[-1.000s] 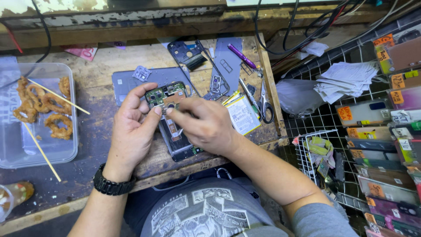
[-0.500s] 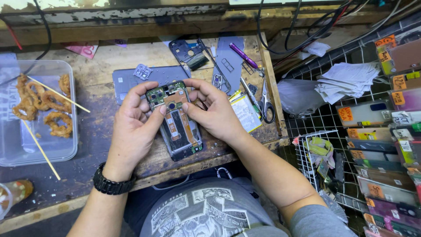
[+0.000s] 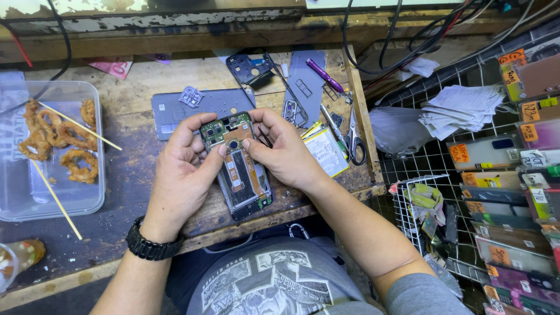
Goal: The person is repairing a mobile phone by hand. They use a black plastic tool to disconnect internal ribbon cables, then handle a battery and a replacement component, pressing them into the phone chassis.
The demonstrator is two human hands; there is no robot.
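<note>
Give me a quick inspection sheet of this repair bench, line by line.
Surface: worn wooden bench, scuffed.
Job's things: opened phone, back off, circuit board exposed.
Clutter: grey back cover, dark frame piece, purple pen, scissors, plastic tub of fried rings with skewers.
Hands: left hand and right hand both grip the phone, thumbs on the board.
Cables: black cables behind bench.
Surroundings: wire rack holding phone cases, paper stack.

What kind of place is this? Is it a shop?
Probably a small phone repair stall. Both hands, left hand and right hand, hold an opened phone over a worn wooden bench; scissors lie nearby, and phone cases fill a wire rack.
</note>
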